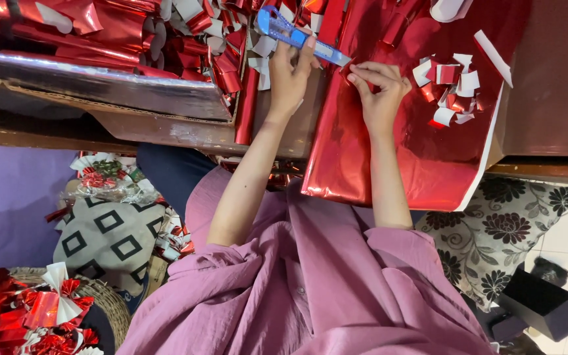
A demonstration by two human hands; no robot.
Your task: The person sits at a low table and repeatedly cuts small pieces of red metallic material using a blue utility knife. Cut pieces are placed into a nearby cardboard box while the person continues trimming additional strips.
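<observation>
Red foil sheet (pixel 389 158) lies draped over the worktop (pixel 553 79) edge, its lower part hanging toward the person's lap. The left hand (pixel 290 75) is closed around a blue utility knife (pixel 297 34), tip pointing at the sheet's top edge. The right hand (pixel 379 89) pinches that edge just beside the blade, fingers curled together. That closeness is the worry: if the knife slips on the slick foil, it could nick those fingertips (they sit right in its line). The unsupported overhang could also drag, tearing the cut crooked. Cut foil scraps (pixel 451 92) lie near the right hand, and a cardboard tray (pixel 113 85) of red rolls crowds the left elbow.
</observation>
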